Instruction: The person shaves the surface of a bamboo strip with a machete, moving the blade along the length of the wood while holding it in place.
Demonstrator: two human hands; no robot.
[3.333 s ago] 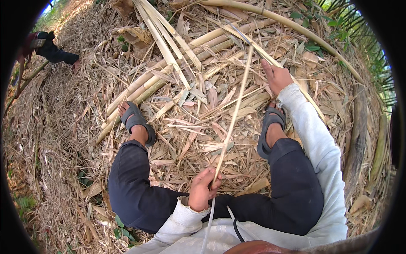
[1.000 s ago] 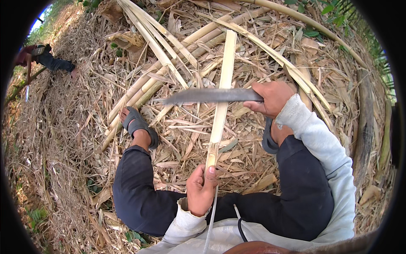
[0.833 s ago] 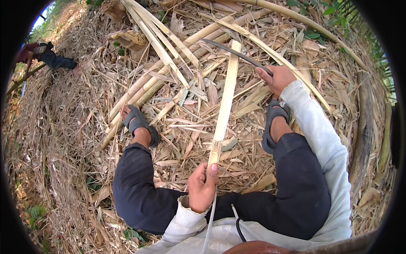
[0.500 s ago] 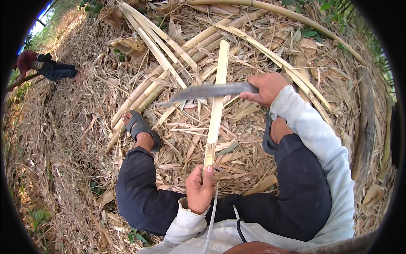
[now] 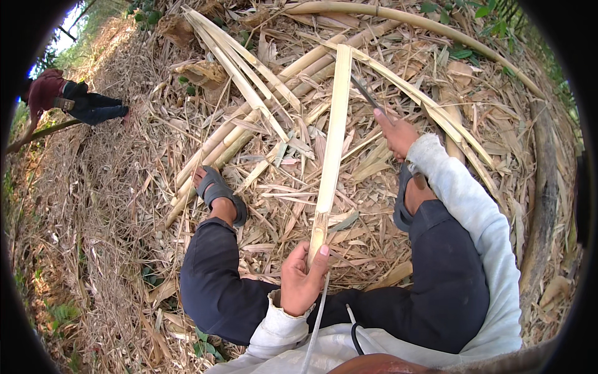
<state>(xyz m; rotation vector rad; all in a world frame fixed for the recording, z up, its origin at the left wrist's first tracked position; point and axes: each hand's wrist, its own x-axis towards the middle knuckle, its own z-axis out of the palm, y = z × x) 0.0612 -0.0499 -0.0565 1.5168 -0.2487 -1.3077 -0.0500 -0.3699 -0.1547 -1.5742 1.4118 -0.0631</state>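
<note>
A long pale strip of split bamboo (image 5: 333,140) points away from me, its near end gripped in my left hand (image 5: 302,277) between thumb and fingers. A darker node crosses the strip a little beyond that hand. My right hand (image 5: 397,134) is closed round the handle of a machete (image 5: 367,93). The dark blade slants up and to the left, and its tip reaches the strip's right edge near the far end. Part of the blade may be behind the strip; I cannot tell whether they touch.
Split bamboo strips (image 5: 233,65) lean at the far left over whole bamboo poles (image 5: 215,148). More strips (image 5: 430,103) lie at the right, near a dark log (image 5: 542,181). Dry leaves and shavings cover the ground around my sandalled feet. Another person (image 5: 75,100) bends over a pole, far left.
The machete has swung from lying across the strip to its right side, blade now pointing away. The bamboo strip has shifted slightly right and farther off, still in my left hand.
</note>
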